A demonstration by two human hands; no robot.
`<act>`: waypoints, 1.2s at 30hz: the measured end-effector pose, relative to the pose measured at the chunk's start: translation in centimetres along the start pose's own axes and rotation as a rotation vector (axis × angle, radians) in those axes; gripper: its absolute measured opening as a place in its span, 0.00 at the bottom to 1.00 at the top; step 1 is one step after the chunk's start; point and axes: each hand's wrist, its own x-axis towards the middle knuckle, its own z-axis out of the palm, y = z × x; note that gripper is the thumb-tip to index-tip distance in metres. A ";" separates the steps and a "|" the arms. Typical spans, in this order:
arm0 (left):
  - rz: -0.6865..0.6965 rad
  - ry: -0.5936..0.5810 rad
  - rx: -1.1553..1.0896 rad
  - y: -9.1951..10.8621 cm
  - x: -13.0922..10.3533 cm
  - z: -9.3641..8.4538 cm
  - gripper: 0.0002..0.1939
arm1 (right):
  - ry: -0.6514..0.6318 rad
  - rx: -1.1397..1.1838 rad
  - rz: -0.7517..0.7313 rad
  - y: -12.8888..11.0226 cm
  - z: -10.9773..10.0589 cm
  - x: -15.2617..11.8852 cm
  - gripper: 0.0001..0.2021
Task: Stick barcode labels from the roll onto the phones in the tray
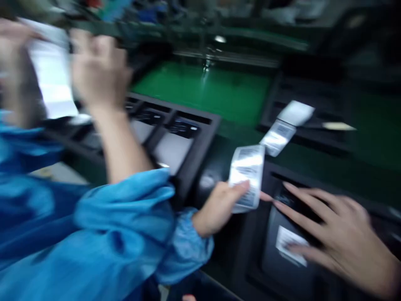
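Observation:
My left hand [219, 207] grips a strip of printed silver-white labels [247, 171], thumb on its front. The strip's far part [278, 136] trails away to the upper right. My right hand [341, 234] is spread over a dark flat device [275, 251] lying in a black tray [244, 255]. On that device is a white printed label [290, 246], and my right thumb rests on or just above it. The right fingertips reach the device's upper part, near the left fingers. Motion blur hides the print.
At the left, a co-worker's blurred hands [97, 71] hold a white sheet [53, 79]; their blue sleeve [125, 217] reaches close to my left arm. Beneath is a black divided tray [200, 154] with grey flat devices [173, 148]. Behind lies a green surface [200, 90].

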 end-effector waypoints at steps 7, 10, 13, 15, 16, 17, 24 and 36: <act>-0.010 0.074 0.036 -0.9 0.8 -0.4 0.18 | -0.319 0.040 0.488 -6.4 -10.1 -12.4 0.22; 0.034 0.079 0.066 -1.4 0.4 -0.2 0.19 | -0.295 0.019 0.561 -7.6 -9.6 -11.8 0.42; 0.101 0.074 0.105 -1.7 0.5 0.1 0.19 | -0.249 -0.011 0.547 -7.4 -8.8 -11.3 0.34; 0.091 0.080 0.101 -2.0 0.8 0.2 0.18 | -0.212 -0.026 0.549 -6.9 -8.7 -11.4 0.22; 0.062 0.096 0.084 -2.1 1.0 0.3 0.18 | -0.200 -0.024 0.552 -6.6 -8.8 -11.6 0.17; 0.023 0.119 0.057 -2.1 1.2 0.3 0.17 | -0.194 -0.011 0.548 -6.5 -8.9 -11.8 0.15; -0.148 0.273 -0.145 -1.6 1.2 1.3 0.20 | -0.270 0.069 0.459 -7.0 -9.7 -13.1 0.36; -0.129 0.184 -0.026 -2.4 0.9 0.5 0.18 | -0.297 0.147 0.453 -6.4 -10.2 -13.1 0.32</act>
